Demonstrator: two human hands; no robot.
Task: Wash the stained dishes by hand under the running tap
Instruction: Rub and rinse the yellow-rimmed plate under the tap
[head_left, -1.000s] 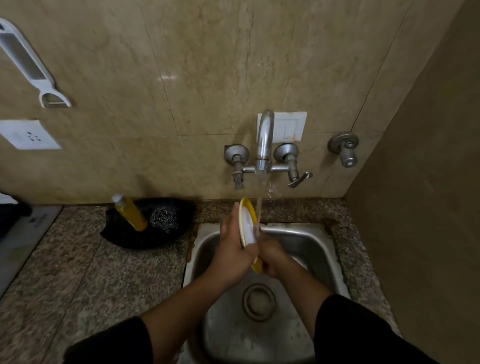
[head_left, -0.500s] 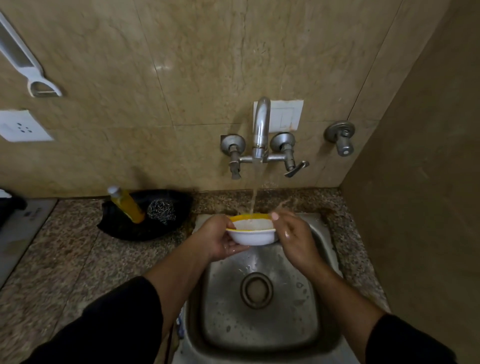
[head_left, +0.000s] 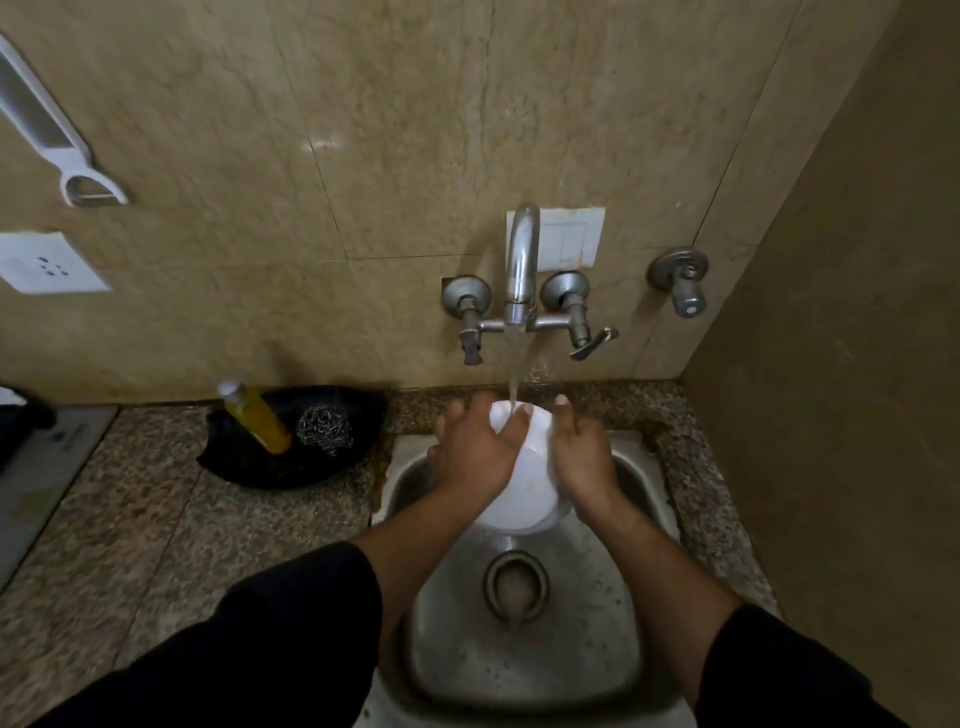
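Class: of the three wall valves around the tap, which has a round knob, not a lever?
The lone valve farthest right, apart from the spout; the other two carry levers.

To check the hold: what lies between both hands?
The white bowl, under the tap's stream; left hand and right hand hold it, as the head view shows.

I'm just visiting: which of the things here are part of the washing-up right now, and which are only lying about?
In use: white bowl, held by the left hand and right hand; running tap; sink.

Lying about: yellow bottle and steel scrubber in the black tray, untouched; peeler and socket on the wall; spare valve.
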